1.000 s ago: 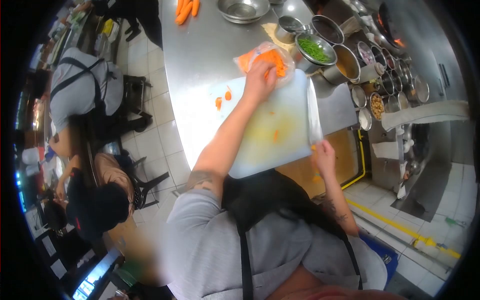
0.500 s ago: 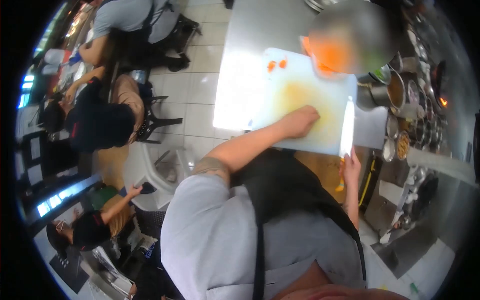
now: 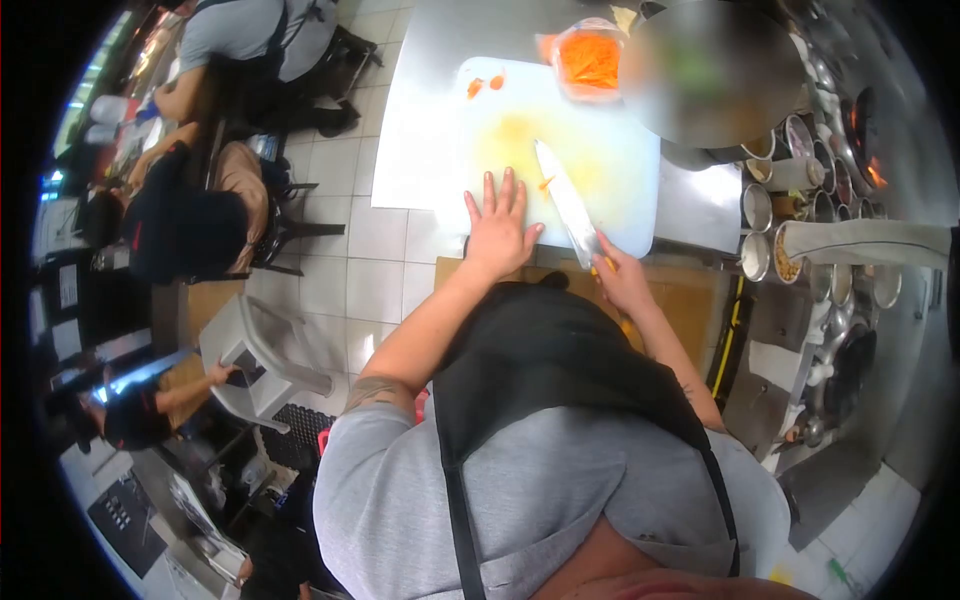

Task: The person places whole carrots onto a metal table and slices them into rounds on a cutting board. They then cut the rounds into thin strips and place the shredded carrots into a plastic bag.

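left hand [image 3: 497, 232]: laid flat, fingers spread, steadying white cutting board [image 3: 600, 170] | right hand [image 3: 620, 280]: closed around knife [image 3: 566, 202], blade rested flat on board | bag of cut carrot [image 3: 588, 60]: kept at far edge, clear of blade

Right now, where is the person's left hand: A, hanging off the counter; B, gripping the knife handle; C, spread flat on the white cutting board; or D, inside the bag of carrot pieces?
C: the left hand lies palm down, fingers spread, on the cutting board; the right hand holds the knife.

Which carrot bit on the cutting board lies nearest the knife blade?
The small sliver beside the knife; the two carrot pieces sit at the board's far corner.
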{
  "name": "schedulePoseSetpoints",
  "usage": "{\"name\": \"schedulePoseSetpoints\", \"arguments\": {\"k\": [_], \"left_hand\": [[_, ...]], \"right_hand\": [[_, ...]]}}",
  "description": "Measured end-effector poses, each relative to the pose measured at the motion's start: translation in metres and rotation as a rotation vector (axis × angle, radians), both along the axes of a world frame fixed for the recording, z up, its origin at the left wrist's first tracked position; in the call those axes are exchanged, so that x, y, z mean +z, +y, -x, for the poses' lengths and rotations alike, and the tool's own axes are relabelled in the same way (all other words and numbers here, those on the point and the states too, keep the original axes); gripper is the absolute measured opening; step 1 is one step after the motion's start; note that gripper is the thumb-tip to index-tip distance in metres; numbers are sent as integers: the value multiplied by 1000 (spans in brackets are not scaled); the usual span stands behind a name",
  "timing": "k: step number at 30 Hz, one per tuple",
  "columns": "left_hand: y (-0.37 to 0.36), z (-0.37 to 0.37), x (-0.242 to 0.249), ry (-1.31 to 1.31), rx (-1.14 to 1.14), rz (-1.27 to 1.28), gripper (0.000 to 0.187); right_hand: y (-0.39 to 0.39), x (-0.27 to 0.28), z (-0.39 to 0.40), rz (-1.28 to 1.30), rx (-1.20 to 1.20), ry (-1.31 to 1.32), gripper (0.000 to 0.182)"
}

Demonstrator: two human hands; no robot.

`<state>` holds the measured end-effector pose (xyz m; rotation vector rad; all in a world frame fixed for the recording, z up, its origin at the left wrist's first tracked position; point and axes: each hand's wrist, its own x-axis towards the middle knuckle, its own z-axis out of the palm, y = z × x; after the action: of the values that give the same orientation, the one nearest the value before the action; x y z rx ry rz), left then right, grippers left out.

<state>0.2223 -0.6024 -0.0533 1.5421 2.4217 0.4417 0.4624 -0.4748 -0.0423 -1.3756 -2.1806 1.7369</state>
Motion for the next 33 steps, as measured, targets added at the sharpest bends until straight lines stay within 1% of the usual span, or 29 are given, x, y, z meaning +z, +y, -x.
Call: {"name": "schedulePoseSetpoints", "arguments": {"k": [2, 5, 10, 13, 16, 17, 20, 23, 26, 29, 32, 33], "left_hand": [[1, -13, -1, 5, 26, 41, 83], [4, -25, 6, -30, 75, 80, 85], [7, -31, 2, -37, 102, 93, 87], [9, -29, 2, -52, 98, 65, 87], [13, -28, 6, -77, 113, 34, 87], [15, -25, 9, -85, 117, 26, 88], [34, -8, 26, -16, 100, -112, 85], [71, 21, 62, 55, -76, -205, 81], [116, 47, 91, 93, -324, -161, 77], [165, 67, 82, 33, -515, -178, 76], [210, 85, 62, 44, -496, -208, 79], [225, 93, 55, 53, -485, -217, 79]], "right_hand": [[1, -6, 3, -7, 37, 27, 53], [4, -10, 4, -33, 91, 53, 55], [2, 1, 8, -20, 159, 105, 53], [0, 22, 14, 151, 111, 19, 54], [3, 24, 17, 247, 96, 18, 56], [5, 25, 19, 245, 77, 33, 57], [15, 46, 30, 224, -8, 84, 58], [40, 71, 55, 131, -117, 144, 58], [63, 92, 79, 39, -214, 145, 56], [73, 111, 99, -17, -293, 75, 56], [78, 110, 99, -23, -347, 79, 56], [75, 115, 99, -54, -335, 25, 56]]}}
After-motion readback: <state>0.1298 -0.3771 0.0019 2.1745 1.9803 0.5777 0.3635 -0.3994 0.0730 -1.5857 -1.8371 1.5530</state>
